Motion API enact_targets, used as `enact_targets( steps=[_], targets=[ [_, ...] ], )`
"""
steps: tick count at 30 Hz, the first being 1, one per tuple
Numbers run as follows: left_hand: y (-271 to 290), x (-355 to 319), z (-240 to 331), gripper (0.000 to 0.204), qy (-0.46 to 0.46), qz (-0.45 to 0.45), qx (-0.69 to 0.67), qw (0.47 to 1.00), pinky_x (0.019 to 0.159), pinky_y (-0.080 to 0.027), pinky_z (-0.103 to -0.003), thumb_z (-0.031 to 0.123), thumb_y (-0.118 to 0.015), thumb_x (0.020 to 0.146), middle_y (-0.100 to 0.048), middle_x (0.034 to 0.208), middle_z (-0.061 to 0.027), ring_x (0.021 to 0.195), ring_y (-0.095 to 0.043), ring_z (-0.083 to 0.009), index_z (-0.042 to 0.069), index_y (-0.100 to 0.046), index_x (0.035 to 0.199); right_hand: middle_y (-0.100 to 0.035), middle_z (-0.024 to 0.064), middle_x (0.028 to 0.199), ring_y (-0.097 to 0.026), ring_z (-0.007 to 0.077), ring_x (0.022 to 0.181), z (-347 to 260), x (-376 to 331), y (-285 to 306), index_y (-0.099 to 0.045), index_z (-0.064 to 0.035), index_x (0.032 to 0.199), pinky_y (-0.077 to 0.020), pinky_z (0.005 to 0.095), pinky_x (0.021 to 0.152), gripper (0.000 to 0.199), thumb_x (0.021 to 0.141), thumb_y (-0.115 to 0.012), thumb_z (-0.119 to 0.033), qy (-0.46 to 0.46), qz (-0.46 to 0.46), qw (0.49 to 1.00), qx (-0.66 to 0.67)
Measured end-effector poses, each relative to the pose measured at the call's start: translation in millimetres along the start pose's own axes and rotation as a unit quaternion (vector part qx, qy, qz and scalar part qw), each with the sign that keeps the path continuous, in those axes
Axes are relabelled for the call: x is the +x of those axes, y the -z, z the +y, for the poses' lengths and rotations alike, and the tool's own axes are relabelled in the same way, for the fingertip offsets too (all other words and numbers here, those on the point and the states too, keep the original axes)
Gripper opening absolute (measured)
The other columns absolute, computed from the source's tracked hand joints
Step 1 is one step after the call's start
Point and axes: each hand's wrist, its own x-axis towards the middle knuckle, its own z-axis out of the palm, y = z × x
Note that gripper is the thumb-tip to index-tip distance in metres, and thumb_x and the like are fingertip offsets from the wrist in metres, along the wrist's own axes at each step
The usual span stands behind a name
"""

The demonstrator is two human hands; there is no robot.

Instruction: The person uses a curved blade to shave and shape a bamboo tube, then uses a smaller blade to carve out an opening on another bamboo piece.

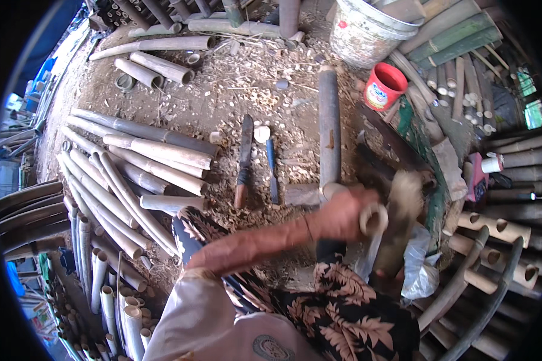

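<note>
My left hand (346,213) is closed around a short bamboo tube, its hollow open end (374,220) facing right. Just beyond that hand lies a long grey bamboo pole (329,126), its near end close to my fingers. A thick wooden club (397,222), smeared by motion, stands beside the tube on the right. At the club's lower end is my right hand (390,281), in shadow and partly hidden, apparently gripping it. On the ground to the left lie a large knife (245,150) with a wooden handle and a blue-handled chisel (272,168).
Many bamboo lengths (156,150) are piled at the left. A red tub (385,86) and a stained white bucket (370,33) stand far right. A plastic bag (420,265) lies near my right knee, beside a bamboo rack (494,259). Shavings cover the ground (247,78).
</note>
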Motion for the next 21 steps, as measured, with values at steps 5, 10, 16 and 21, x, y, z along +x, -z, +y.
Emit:
enact_targets(
  steps=[5, 10, 16, 21],
  targets=[
    [-14, 13, -42, 0.042, -0.040, 0.222, -0.032, 0.974, 0.089, -0.045, -0.045, 0.024, -0.074, 0.068, -0.064, 0.099, -0.0094, 0.101, -0.057, -0.0324, 0.011, -0.061, 0.106, -0.051, 0.0200, 0.125, -0.053, 0.0316, 0.114, 96, -18, 7, -0.039, 0.0010, 0.137, -0.0436, 0.0421, 0.099, 0.080, 0.074, -0.077, -0.031, -0.121, -0.105, 0.970, -0.182],
    [147, 89, -9, 0.060, 0.062, 0.305, -0.222, 0.924, 0.076, -0.055, -0.031, 0.034, -0.078, 0.079, -0.068, 0.092, -0.0133, 0.085, -0.066, -0.0209, -0.005, -0.049, 0.116, -0.051, 0.0240, 0.124, -0.051, 0.0368, 0.116, 124, 31, 33, -0.043, 0.0016, 0.134, -0.0421, 0.0450, 0.100, 0.071, 0.079, -0.075, -0.030, 0.017, -0.075, 0.943, -0.324],
    [112, -29, -92, 0.062, 0.288, 0.114, 0.225, 0.924, 0.060, -0.058, -0.042, 0.050, -0.062, 0.090, -0.067, 0.084, -0.0192, 0.067, -0.067, -0.0287, -0.001, -0.042, 0.121, -0.043, 0.0281, 0.134, -0.043, 0.0454, 0.125, 29, 255, 38, -0.038, -0.0030, 0.141, -0.0367, 0.0494, 0.104, 0.078, 0.080, -0.074, -0.036, 0.198, 0.118, 0.875, -0.425],
    [42, -147, -103, 0.056, 0.429, -0.119, 0.317, 0.838, 0.072, -0.058, -0.042, 0.034, -0.076, 0.080, -0.056, 0.114, -0.0136, 0.095, -0.062, -0.0295, 0.017, -0.048, 0.126, -0.038, 0.0253, 0.141, -0.044, 0.0418, 0.128, 53, 373, 80, -0.038, -0.0171, 0.144, -0.0415, 0.0485, 0.102, 0.085, 0.073, -0.078, -0.043, 0.089, -0.046, 0.856, -0.508]
  ],
)
